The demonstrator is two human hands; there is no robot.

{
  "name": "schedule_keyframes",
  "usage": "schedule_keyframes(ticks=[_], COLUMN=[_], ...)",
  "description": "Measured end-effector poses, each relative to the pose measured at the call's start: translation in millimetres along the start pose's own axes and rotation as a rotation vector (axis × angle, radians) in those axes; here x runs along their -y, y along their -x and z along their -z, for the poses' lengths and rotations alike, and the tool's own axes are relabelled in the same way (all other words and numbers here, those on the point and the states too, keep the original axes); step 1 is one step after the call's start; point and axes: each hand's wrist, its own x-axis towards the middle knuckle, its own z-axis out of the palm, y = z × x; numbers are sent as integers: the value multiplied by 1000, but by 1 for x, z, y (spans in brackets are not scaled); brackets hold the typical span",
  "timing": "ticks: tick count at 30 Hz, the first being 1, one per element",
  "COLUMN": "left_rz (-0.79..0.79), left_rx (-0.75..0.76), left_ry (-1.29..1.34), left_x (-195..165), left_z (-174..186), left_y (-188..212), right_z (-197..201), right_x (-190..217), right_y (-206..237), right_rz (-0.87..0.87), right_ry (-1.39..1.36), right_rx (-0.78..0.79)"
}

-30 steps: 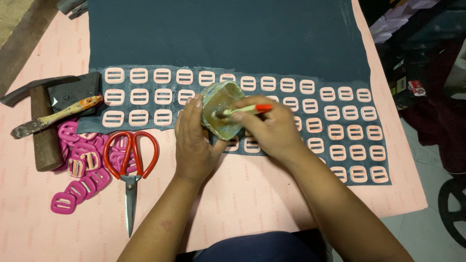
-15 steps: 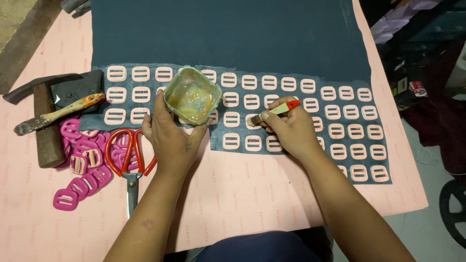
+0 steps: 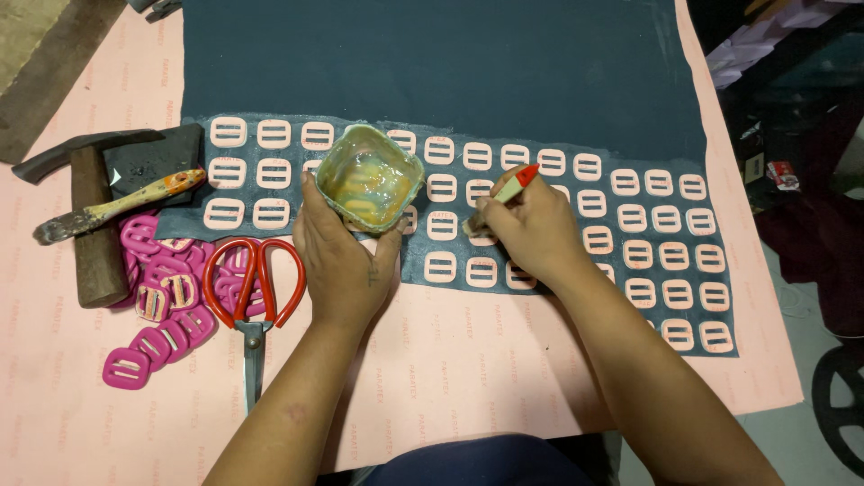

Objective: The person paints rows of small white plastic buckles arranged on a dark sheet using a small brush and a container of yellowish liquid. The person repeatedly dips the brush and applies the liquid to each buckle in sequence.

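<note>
Brushing glue on the buckles, looks like: right hand (image 3: 531, 236) pinches a brush (image 3: 500, 197) down on a pale buckle (image 3: 481, 230) mid-sheet (image 3: 540, 81), left hand (image 3: 340, 255) grips the glue cup (image 3: 369, 177). I'd say the rows are laid out; pink spares (image 3: 153, 306) wait far left by the scissors (image 3: 251, 297).

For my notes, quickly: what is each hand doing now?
Left hand: closed around the small cup.
Right hand: closed on the brush.

Showing two bare forearms, no sleeves, rings or watch; left hand (image 3: 342, 256) and right hand (image 3: 531, 234) ungloved; wearing dark navy clothing, glimpsed nearest the scissors (image 3: 252, 297).
</note>
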Motion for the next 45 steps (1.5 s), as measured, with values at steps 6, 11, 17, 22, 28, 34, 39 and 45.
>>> schedule_keyframes(ticks=[6,11,17,22,28,34,39,45], left_rz=[24,20,31,30,22,49,-48,-33], left_rx=[13,18,27,32,21,33,15,24], left_ry=[14,22,30,8,20,31,-9,-33], left_x=[0,2,2,2,1,0,2,2], left_z=[0,0,-1,-1,2,2,3,4], left_y=[-1,-2,-3,-2,-1,-1,-2,0], right_z=[-11,-5,13,7,-13,12,30,-4], right_x=[1,-1,-8,-10,-4,1,6,2], right_y=[-20,-27,-15,0,17,31,30,17], right_rz=[67,14,-133,66,216,107,-59,190], right_ry=[161,227,136,8,95,255,80,173], right_rx=[5,-116,-122,-128,-64,21,1,-92])
